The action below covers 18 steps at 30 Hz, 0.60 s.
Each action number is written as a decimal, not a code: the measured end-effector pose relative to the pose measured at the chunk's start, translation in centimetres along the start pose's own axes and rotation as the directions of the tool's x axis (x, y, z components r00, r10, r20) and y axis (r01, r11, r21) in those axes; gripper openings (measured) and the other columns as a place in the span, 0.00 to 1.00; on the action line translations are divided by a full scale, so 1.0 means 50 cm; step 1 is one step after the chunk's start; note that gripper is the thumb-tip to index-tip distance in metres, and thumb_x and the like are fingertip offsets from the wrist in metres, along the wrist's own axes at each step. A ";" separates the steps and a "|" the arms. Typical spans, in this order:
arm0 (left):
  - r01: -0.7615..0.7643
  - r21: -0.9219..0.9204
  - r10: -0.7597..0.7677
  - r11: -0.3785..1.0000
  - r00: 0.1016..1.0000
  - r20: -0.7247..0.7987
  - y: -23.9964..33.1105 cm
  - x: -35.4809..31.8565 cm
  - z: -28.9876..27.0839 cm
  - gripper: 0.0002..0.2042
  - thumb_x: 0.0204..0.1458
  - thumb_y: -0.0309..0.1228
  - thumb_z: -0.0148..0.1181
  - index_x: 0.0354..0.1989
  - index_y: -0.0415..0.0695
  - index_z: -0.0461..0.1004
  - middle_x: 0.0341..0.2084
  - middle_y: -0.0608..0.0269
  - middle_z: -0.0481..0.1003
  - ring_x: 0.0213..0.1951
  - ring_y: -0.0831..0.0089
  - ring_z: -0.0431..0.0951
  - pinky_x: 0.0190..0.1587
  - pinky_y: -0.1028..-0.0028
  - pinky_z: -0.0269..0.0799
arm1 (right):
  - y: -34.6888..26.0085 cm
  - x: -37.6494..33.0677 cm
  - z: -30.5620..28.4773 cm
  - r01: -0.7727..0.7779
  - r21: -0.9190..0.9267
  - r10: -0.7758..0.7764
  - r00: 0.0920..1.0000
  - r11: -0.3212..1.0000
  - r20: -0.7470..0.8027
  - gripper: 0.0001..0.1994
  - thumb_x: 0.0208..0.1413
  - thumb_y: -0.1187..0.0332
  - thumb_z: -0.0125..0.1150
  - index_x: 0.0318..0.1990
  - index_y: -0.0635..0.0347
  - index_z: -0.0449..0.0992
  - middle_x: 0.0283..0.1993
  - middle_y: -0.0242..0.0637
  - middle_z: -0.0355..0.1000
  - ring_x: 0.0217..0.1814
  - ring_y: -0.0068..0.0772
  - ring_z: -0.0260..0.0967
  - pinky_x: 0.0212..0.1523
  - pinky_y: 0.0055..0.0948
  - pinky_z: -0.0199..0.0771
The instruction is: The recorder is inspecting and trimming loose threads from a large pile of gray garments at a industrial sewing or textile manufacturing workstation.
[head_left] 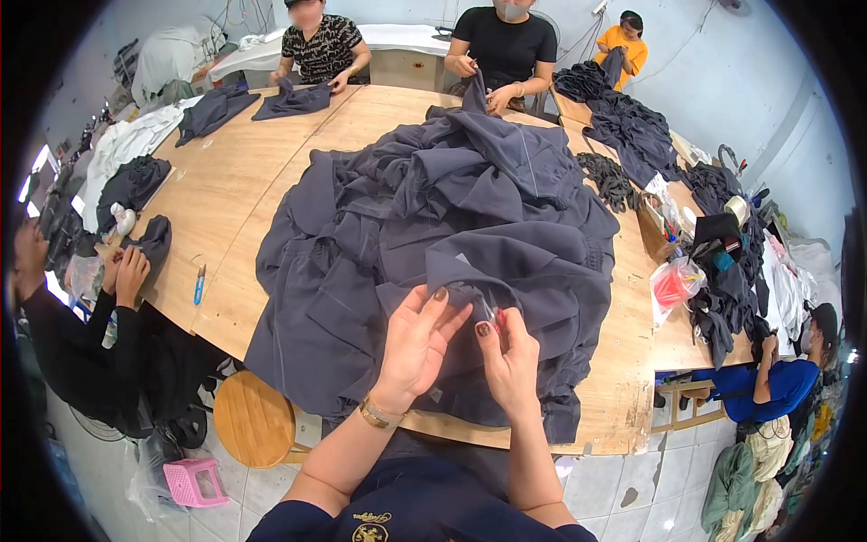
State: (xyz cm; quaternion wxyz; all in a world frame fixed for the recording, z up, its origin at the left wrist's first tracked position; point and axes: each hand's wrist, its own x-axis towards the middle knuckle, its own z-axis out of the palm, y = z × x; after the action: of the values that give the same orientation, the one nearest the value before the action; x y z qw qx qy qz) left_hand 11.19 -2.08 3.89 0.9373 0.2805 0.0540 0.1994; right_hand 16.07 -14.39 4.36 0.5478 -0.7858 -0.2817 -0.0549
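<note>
A large heap of dark grey garments covers the middle of a wooden table. My left hand pinches a fold of the grey fabric at the near edge of the heap, fingers spread upward. My right hand is closed on a small red-handled thread snipper, its tip at the same fold right beside the left fingers. A gold watch sits on my left wrist.
Other people work around the table: one at the left, two at the far side, one at the right in blue. Blue snips lie on the table. A round wooden stool and a pink plastic stool stand below.
</note>
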 end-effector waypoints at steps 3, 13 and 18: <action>-0.012 0.010 0.012 1.000 1.000 0.002 -0.004 0.001 0.001 0.10 0.58 0.29 0.53 0.45 0.38 0.67 0.42 0.57 0.74 0.45 0.71 0.74 0.54 0.69 0.70 | 0.010 -0.001 0.001 -0.004 -0.042 0.004 1.000 0.999 0.007 0.15 0.56 0.61 0.59 0.27 0.62 0.64 0.16 0.44 0.63 0.17 0.44 0.62 0.20 0.33 0.61; -0.071 0.085 0.071 0.994 0.997 0.012 -0.011 -0.004 0.006 0.08 0.60 0.29 0.50 0.43 0.38 0.67 0.40 0.56 0.75 0.44 0.70 0.76 0.53 0.69 0.71 | 0.016 -0.003 0.004 0.032 -0.151 -0.036 0.999 0.988 -0.023 0.17 0.55 0.59 0.60 0.23 0.61 0.65 0.16 0.42 0.62 0.16 0.43 0.62 0.19 0.32 0.60; -0.089 0.108 0.088 0.990 0.996 0.010 -0.013 -0.003 0.006 0.08 0.60 0.28 0.50 0.43 0.38 0.67 0.40 0.57 0.75 0.44 0.70 0.76 0.53 0.70 0.72 | 0.018 -0.001 0.008 0.029 -0.133 -0.033 0.999 0.991 -0.024 0.17 0.54 0.59 0.60 0.23 0.61 0.65 0.16 0.41 0.62 0.16 0.42 0.62 0.19 0.32 0.60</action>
State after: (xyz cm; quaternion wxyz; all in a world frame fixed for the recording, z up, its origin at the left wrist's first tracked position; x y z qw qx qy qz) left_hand 11.33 -2.78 3.77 0.9112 0.3335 0.0496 0.2367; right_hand 16.40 -14.29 3.43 0.4971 -0.8152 -0.2825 -0.0922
